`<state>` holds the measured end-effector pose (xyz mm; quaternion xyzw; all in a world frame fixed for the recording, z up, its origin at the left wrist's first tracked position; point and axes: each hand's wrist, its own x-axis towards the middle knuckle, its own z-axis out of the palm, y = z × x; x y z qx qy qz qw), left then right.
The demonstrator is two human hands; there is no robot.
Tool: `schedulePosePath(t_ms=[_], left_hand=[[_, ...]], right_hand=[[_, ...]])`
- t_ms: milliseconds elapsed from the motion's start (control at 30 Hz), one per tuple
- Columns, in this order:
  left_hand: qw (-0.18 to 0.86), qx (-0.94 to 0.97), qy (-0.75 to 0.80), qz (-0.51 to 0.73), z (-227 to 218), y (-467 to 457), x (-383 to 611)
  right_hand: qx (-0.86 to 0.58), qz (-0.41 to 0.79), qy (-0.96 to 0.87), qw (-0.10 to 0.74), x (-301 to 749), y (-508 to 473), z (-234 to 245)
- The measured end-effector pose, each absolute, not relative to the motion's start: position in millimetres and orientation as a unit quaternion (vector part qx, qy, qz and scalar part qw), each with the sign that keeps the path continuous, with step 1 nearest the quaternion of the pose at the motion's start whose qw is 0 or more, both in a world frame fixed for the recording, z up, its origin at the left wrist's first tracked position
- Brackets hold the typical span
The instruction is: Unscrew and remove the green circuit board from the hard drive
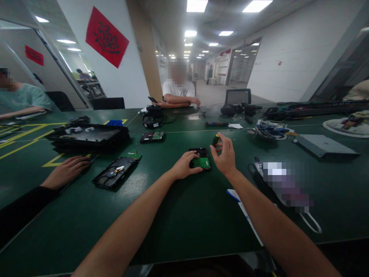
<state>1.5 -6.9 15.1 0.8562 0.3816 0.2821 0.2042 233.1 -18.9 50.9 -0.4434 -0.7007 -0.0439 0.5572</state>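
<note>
Hard drive (203, 159), its green circuit board (205, 164) facing up, is lying on the green table (173, 215) in the head view, mid-scene, between the two hands. The left hand (186, 165) is gripping its left side, fingers reaching over the far part and thumb pressing at the near edge. The right hand (226, 156) is hovering just right of the drive, thumb and fingers pinching a screwdriver (216, 140) by its green and yellow handle; the tip is not showing clearly, so contact cannot be confirmed.

Judged by posture, the step in hand is steadying the drive for work with the screwdriver. The next move is calling for a firm left hold and a squarely set tip, sparing the board from scrapes.

To the left, a black drive casing (115, 172) is lying nearer and a second hard drive (152, 137) farther; a co-worker's hand (69, 171) is resting beyond the casing's left side. A grey metal box (325, 144) is sitting far right.
</note>
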Motion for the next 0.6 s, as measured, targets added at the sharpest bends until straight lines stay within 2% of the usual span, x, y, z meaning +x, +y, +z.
schedulePosePath(t_ms=[600], left_hand=[[0.203,0.856,0.381,0.283,12.7,-4.1,0.8]], right_hand=[[-0.442,-0.045,-0.704,0.554,233.0,-19.0,51.6]])
